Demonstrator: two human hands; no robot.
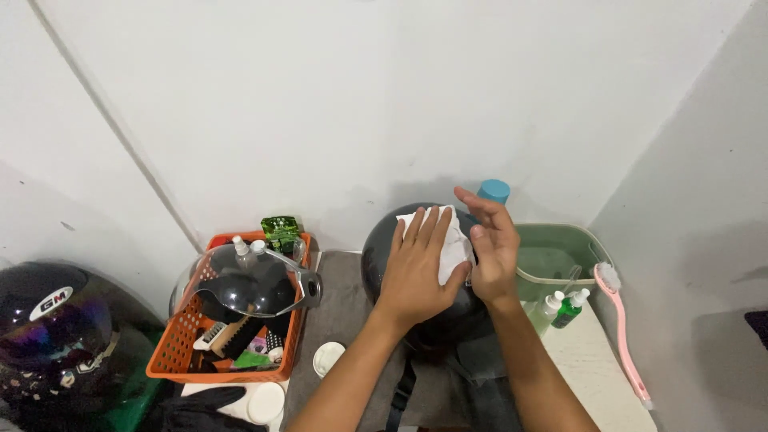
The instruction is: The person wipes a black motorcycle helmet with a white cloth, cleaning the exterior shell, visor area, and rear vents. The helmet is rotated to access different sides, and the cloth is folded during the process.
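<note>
A black helmet (376, 256) rests on a grey cloth mat (340, 304) in front of me. My left hand (416, 268) lies flat on top of the helmet, pressing a white cloth (454, 244) against its shell. My right hand (492, 240) is on the helmet's right side, fingers spread, touching the edge of the same cloth. Both forearms reach up from the bottom of the view and hide the lower part of the helmet.
An orange basket (180, 344) of brushes and bottles with a clear visor (240, 280) on top stands at left. A second dark helmet (56, 336) sits far left. A green tub (560, 256), small bottles (560, 308), a pink brush (624, 336) and a blue-capped bottle (494, 190) are at right.
</note>
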